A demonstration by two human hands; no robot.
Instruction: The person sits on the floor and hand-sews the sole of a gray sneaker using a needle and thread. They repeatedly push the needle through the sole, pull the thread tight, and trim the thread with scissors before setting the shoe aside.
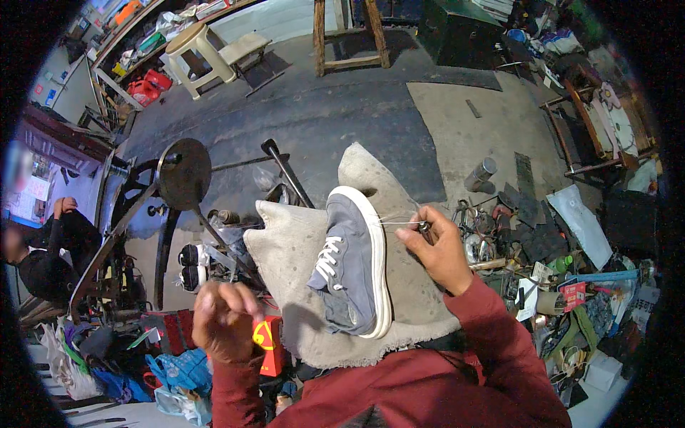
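Seen from the head camera, a grey shoe (353, 264) with white laces and a white rubber sole lies on its side on a thick, rough beige cloth (285, 285) spread over the person's lap. The right hand (439, 250) is closed, pinching a thin metal tool (425, 228) just beside the sole's edge, and a fine pale thread (399, 222) runs from it to the shoe. The left hand (222, 321) is lifted well apart from the shoe, its fingers curled shut (I cannot tell if it holds the thread's other end). I think a hard tug could snap the thread, or the tool's tip could slip off the smooth rubber and poke a finger. The shoe's cloth looks soft and floppy.
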